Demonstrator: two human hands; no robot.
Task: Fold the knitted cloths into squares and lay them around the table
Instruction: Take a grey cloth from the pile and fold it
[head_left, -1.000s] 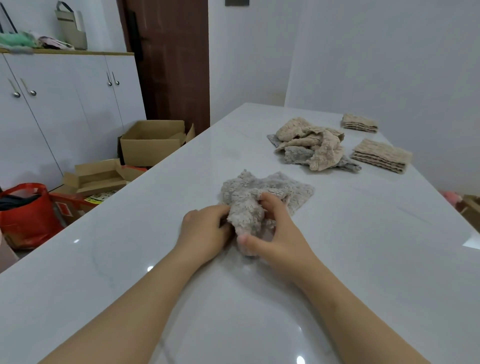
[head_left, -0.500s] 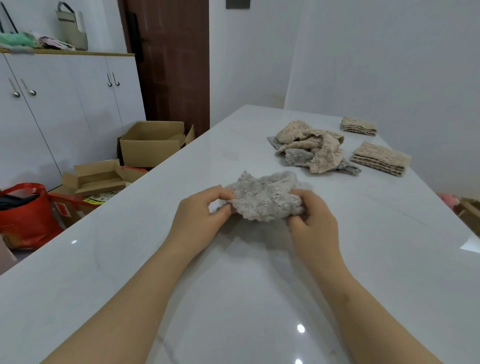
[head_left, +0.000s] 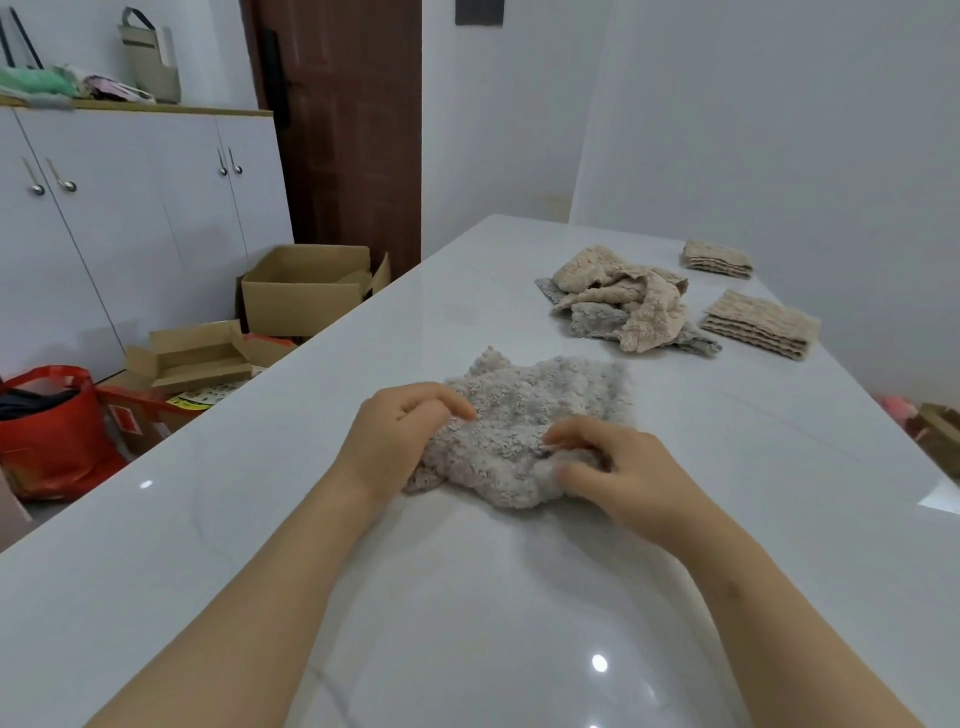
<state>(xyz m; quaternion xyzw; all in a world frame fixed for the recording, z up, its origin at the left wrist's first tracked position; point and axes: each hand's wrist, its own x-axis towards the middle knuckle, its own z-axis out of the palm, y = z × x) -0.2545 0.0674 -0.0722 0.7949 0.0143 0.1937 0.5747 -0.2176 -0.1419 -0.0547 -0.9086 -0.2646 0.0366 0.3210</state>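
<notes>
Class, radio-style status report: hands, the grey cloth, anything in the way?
Left hand, right hand: both hold grey cloth. Cloth rumpled on table, not yet square. Loose pile farther off, not touching.

Crumpled grey cloth (head_left: 524, 415) mid-table (head_left: 467, 597). Left hand (head_left: 395, 431) grips its left side; right hand (head_left: 618, 473) pinches its near right part. Loose cloth pile (head_left: 623, 306) lies beyond, with two folded stacks (head_left: 761, 325) along the right edge.

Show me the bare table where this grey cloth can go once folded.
Bare: the table nearer than the grey cloth; the left strip beside it up to the far corner; the right side this side of the nearer folded stack. Crowded: far right, the loose heap, that stack and the farther folded stack.
</notes>
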